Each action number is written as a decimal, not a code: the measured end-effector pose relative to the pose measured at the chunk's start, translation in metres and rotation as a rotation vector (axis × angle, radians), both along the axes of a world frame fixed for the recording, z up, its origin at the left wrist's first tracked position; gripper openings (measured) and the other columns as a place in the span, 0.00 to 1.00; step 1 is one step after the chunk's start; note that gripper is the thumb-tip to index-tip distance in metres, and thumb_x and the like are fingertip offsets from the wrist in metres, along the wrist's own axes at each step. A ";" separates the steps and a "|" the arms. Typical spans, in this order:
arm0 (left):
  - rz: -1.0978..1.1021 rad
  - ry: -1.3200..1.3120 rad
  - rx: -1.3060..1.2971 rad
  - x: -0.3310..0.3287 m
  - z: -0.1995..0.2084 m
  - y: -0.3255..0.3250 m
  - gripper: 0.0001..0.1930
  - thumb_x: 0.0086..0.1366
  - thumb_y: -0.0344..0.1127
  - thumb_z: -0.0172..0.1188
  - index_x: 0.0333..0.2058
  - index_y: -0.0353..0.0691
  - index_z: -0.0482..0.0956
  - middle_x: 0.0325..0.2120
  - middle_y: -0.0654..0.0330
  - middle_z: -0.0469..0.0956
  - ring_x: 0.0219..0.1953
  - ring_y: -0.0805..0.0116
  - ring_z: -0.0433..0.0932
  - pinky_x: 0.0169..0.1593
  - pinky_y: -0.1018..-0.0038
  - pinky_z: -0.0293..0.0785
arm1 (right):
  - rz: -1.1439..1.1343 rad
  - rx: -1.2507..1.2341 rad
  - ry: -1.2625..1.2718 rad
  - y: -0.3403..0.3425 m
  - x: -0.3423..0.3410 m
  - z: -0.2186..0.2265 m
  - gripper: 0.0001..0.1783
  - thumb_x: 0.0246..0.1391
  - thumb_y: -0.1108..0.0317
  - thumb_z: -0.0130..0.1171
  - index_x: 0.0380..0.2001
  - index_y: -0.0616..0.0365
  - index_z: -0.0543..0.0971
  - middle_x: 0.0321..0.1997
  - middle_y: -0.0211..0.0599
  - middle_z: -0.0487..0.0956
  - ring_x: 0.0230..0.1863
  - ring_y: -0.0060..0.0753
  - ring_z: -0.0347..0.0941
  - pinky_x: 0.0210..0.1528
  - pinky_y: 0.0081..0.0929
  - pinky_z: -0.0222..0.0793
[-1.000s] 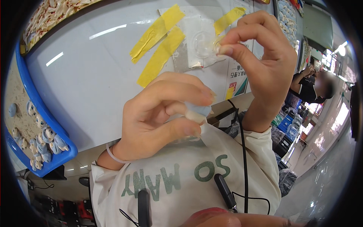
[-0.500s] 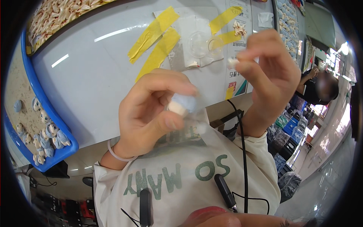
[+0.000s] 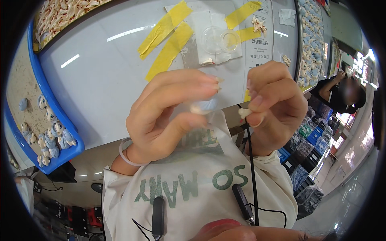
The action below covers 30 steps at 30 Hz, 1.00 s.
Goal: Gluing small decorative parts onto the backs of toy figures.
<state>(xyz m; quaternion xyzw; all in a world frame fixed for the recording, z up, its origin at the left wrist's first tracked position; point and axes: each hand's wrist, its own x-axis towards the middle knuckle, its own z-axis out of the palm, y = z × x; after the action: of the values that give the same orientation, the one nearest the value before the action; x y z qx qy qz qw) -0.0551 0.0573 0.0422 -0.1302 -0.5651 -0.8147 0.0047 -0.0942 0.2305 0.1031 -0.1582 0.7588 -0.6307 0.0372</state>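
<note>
My left hand (image 3: 157, 110), with a pale band at the wrist, pinches a small blue and cream doll head (image 3: 207, 106) between thumb and fingers; motion blurs it. To its right, my right hand (image 3: 277, 106) grips a tiny cream-coloured piece (image 3: 243, 113) between thumb and forefinger. A small gap separates the two parts, both held in front of my shirt at the table's near edge. Beyond the hands, two round clear dishes (image 3: 212, 40) sit on a white sheet (image 3: 197, 24), with yellow tape (image 3: 169, 52) stuck beside it.
At left, a blue-rimmed tray (image 3: 78, 146) holds several doll heads (image 3: 50, 114). Many cream pieces (image 3: 66, 14) fill a container at far left; blue and cream parts (image 3: 311, 40) fill one at right. Loose cream pieces (image 3: 259, 26) lie near the dishes. A co-worker (image 3: 341, 94) sits at far right.
My right hand has come down and nearer the left hand, still pinching the cream piece. The doll head has turned in my left fingers and shifted slightly right.
</note>
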 end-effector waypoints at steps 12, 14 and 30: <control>0.143 -0.032 -0.048 0.000 0.008 0.009 0.17 0.44 0.25 0.64 0.36 0.33 0.75 0.35 0.54 0.72 0.38 0.64 0.72 0.40 0.76 0.67 | 0.126 -0.006 -0.063 -0.008 -0.001 -0.006 0.13 0.34 0.69 0.67 0.20 0.62 0.73 0.23 0.35 0.68 0.25 0.25 0.61 0.26 0.18 0.54; 0.118 -0.059 -0.022 0.000 0.010 0.008 0.17 0.43 0.25 0.65 0.36 0.33 0.75 0.34 0.55 0.72 0.38 0.65 0.71 0.39 0.76 0.67 | 0.114 -0.018 -0.112 -0.010 0.000 -0.003 0.10 0.31 0.74 0.66 0.20 0.61 0.74 0.23 0.33 0.71 0.26 0.25 0.65 0.28 0.18 0.58; 0.206 0.047 -0.219 -0.001 0.008 0.009 0.17 0.38 0.22 0.66 0.33 0.34 0.78 0.29 0.60 0.74 0.29 0.72 0.69 0.32 0.80 0.68 | 0.033 0.235 0.304 -0.013 0.002 -0.014 0.12 0.22 0.79 0.63 0.18 0.55 0.76 0.21 0.29 0.70 0.22 0.26 0.64 0.25 0.17 0.58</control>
<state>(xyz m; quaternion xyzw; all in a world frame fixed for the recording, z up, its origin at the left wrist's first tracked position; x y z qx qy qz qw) -0.0558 0.0658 0.0503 -0.0903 -0.6608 -0.7400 0.0873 -0.0925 0.2178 0.0888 -0.2585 0.8215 -0.5059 -0.0494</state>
